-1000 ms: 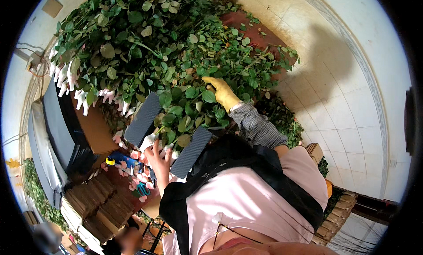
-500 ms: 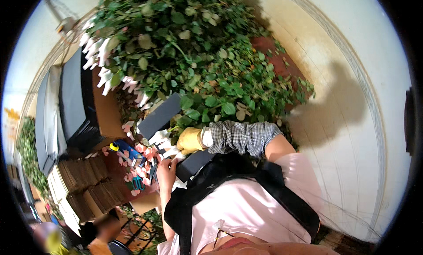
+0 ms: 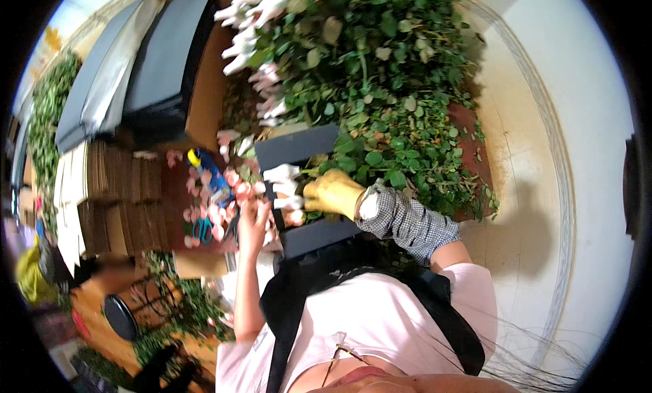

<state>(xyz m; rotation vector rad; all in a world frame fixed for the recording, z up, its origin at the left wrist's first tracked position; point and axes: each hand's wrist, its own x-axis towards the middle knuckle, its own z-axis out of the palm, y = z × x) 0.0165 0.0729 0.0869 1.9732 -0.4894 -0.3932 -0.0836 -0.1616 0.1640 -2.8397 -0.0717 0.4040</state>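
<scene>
My right hand (image 3: 334, 192), in a yellow glove, is bent over the stems just behind a few roses in white sleeves (image 3: 282, 174). They lie between two dark grey upright panels (image 3: 299, 146), with peach blooms (image 3: 295, 218) beside the glove. My bare left hand (image 3: 252, 222) is left of them, fingers drawn together at the pink rose heads and loose petals (image 3: 241, 189). What lies between those fingers is too blurred to make out. A dark object shows beside this hand, its kind unclear.
A blue bottle-like thing with a yellow end (image 3: 209, 170) and teal scissors (image 3: 202, 230) lie among petals on the red tabletop (image 3: 175, 206). Stacked cardboard (image 3: 122, 182) and big dark boxes (image 3: 163, 60) stand left. Leafy rose stems (image 3: 380, 67) are heaped at the back; a wall stands right.
The view has swung, shifting the table contents rightward. My right hand has moved slightly back from the white sleeves, and my left hand has come apart from it, toward the pink blooms.
</scene>
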